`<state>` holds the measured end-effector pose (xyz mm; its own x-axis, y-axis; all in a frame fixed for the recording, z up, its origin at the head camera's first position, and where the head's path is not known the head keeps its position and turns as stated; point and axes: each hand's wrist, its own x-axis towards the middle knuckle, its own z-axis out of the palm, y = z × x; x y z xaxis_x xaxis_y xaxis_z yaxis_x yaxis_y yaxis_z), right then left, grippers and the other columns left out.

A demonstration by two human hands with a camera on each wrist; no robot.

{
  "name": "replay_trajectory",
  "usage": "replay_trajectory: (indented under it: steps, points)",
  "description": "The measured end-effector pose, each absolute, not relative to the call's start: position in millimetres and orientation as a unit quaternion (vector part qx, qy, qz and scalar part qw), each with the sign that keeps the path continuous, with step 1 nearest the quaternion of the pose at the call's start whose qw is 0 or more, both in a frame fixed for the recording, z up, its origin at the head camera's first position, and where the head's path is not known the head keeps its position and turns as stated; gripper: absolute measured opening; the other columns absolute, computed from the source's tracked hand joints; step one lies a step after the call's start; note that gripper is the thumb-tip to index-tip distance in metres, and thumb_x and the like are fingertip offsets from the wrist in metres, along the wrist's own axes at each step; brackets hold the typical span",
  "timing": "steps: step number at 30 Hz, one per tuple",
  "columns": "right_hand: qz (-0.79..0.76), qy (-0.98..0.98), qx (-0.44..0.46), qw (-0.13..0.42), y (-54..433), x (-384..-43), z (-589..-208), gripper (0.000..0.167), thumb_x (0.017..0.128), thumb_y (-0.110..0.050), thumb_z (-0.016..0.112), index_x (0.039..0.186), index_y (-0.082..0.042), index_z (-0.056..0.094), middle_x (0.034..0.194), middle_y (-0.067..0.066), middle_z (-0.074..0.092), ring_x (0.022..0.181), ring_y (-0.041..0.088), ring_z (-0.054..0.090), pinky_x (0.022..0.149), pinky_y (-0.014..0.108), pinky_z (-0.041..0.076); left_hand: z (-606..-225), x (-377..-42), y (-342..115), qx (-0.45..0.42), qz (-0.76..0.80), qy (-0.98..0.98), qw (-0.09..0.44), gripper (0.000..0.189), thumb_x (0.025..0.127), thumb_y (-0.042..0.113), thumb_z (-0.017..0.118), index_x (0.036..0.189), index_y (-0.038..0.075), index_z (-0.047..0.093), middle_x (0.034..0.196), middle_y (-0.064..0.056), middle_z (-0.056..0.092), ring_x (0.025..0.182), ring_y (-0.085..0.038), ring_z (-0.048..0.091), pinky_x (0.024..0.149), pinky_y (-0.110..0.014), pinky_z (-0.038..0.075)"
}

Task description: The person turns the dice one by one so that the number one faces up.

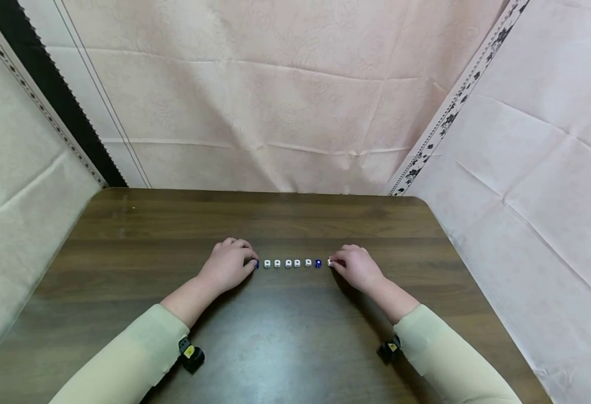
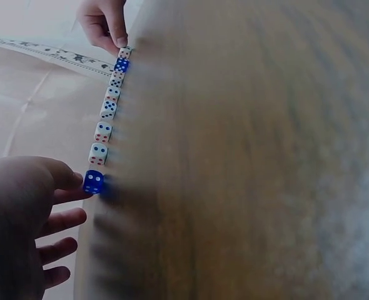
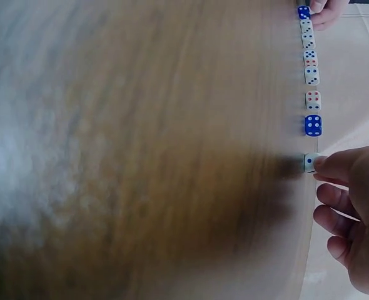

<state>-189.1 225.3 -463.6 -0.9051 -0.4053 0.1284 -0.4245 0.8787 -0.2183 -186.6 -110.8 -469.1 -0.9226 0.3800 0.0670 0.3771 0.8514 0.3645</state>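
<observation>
A straight row of several small dice lies across the middle of the dark wooden table. Most are white, and two are blue. My left hand pinches the blue die at the row's left end between thumb and forefinger. My right hand has its fingers curled, with a fingertip on the white die at the right end. Beside that die sits the second blue die. The white dice between the two ends lie untouched, with small gaps between them.
Pale cloth hangs behind the table and along both sides. The table's far edge runs just below that cloth. Both wrists carry small black cameras.
</observation>
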Motion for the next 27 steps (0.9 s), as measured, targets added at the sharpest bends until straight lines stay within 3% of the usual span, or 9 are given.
replay_trajectory:
  steps: [27]
  points:
    - [0.122, -0.963, 0.232, 0.061, 232.9, -191.6, -466.2, 0.012, 0.093, -0.025, 0.071, 0.1, -0.017, 0.078, 0.092, -0.004, 0.067, 0.088, 0.018, 0.061, 0.082, 0.041, 0.045, -462.8, -181.5, -113.0, 0.199, 0.195, 0.96, -0.012, 0.017, 0.096, 0.03, 0.064, 0.105, 0.019, 0.073, 0.12, -0.003, 0.063, 0.122, -0.031, 0.05, 0.105, -0.055, 0.033]
